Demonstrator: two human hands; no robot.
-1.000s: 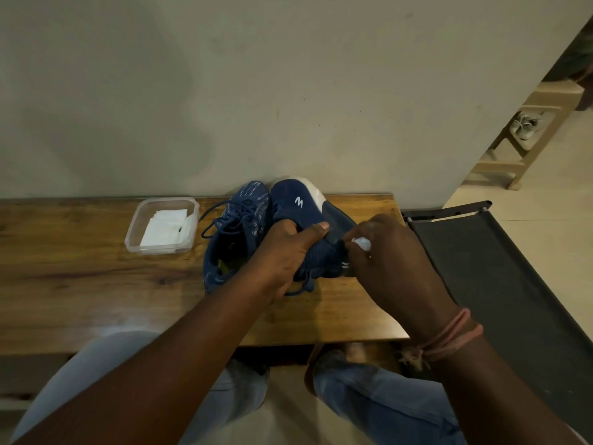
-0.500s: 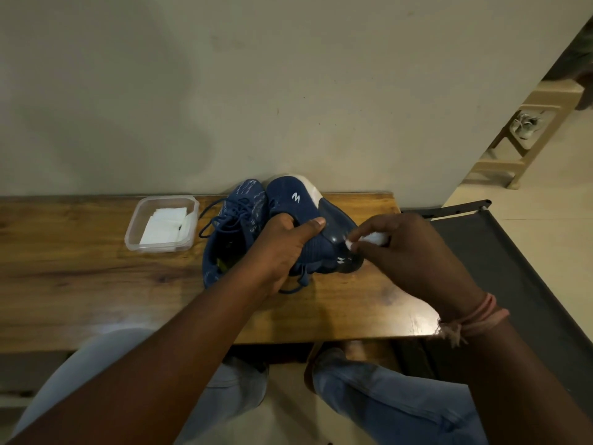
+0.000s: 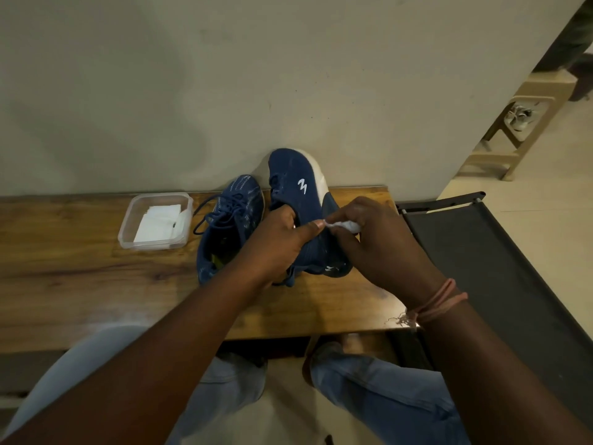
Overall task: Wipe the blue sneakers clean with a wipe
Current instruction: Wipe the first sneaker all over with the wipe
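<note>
Two blue sneakers are on the wooden table [image 3: 80, 277]. The left sneaker [image 3: 229, 220] lies flat with its laces loose. The right sneaker [image 3: 296, 191] is tipped up on its heel, white sole turned to the right. My left hand [image 3: 276, 242] grips it at the collar, thumb along its side. My right hand [image 3: 375, 242] pinches a crumpled white wipe [image 3: 346, 224] against the sneaker's side, close to my left thumb.
A clear plastic tub [image 3: 128, 220] with folded white wipes sits left of the sneakers. A dark fabric cot frame [image 3: 481, 252] stands right of the table. The wall is just behind the table. A beige stool [image 3: 519, 123] with pale shoes stands far right.
The right sneaker has been tilted up higher, toe toward the wall. My right hand with the wipe has moved left along its side toward my left thumb.
</note>
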